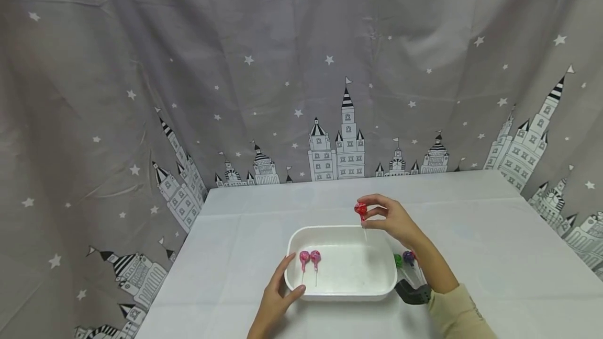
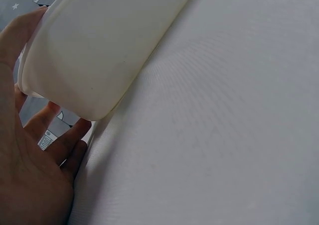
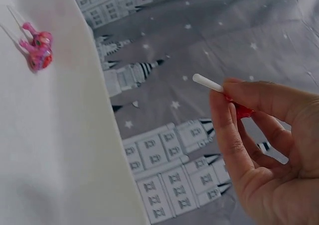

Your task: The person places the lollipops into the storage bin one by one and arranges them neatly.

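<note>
Right hand is raised above the far right corner of a white rounded-rectangular plastic tub and pinches a red-wrapped ball lollipop on a white stick between thumb and fingertips; the wrapped head points up and the stick hangs down toward the tub. In the right wrist view the same hand has its thumb and fingers curled round the red head, with the white stick end projecting past the thumb. Left hand rests against the near left corner of the tub, fingers laid along the outer wall and thumb along the near rim; the left wrist view shows the fingers fairly straight and spread beneath and beside the tub's curved corner, so the hand steadies the tub without closing round it. Inside the tub, just beyond the left hand's fingers, lie 2 pink-wrapped ball lollipops on white sticks, side by side, heads pointing away from the person. Outside the tub, beside the right forearm, lie a green-wrapped lollipop and a blue-purple-wrapped lollipop, close together. A dark wrist strap sits on the right forearm ahead of a beige sleeve. Everything stands on a white cloth-covered table, backed by a grey curtain printed with stars and castles.
</note>
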